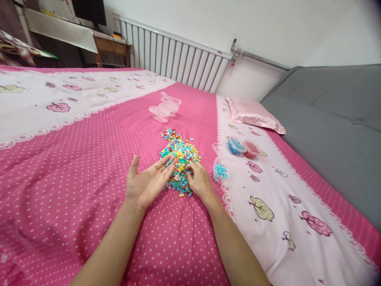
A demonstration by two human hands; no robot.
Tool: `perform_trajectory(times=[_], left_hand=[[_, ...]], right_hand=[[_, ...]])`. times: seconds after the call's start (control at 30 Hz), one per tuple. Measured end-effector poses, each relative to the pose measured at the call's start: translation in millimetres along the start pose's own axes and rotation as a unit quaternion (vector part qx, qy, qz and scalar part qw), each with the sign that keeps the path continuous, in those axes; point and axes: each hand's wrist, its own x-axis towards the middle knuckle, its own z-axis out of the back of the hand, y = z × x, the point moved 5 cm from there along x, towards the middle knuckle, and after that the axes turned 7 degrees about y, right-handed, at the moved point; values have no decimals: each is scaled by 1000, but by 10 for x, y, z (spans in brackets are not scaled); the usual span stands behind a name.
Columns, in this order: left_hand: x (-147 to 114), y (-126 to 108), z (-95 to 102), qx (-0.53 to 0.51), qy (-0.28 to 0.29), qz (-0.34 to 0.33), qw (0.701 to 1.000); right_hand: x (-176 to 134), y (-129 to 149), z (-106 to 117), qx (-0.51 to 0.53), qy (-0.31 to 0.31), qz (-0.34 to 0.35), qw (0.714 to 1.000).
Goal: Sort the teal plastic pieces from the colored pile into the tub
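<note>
A heap of small colourful toy building bricks (181,152) lies on the pink dotted bedspread in front of me. My left hand (147,180) is palm up at the heap's left side, its fingers stretched out and the thumb apart. One or more small blue bricks (169,161) show at its fingertips; whether they rest on them or lie behind is hard to tell. My right hand (199,178) reaches into the heap's right side, palm down, with thumb and fingers pinched together. What it grips, if anything, is too small to make out.
Right of the heap stands an open clear tub (220,171) of light-blue bricks. Beyond it are a tub of blue bricks (235,146) and a tub of red ones (251,149). Clear plastic containers (165,108) lie farther back. A pink pillow (254,115) rests near the grey headboard (333,107).
</note>
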Motion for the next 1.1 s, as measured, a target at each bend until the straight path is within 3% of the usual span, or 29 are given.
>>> perform_trajectory(times=[0.73,1.1], left_hand=[[-3,4,-9,7,-8,3,1000],[-7,-2,-17,6,3,1,1000]], right_hand=[[1,11,39,58,-35,-16,998],[-1,-26,56,15,-19,-20,999]])
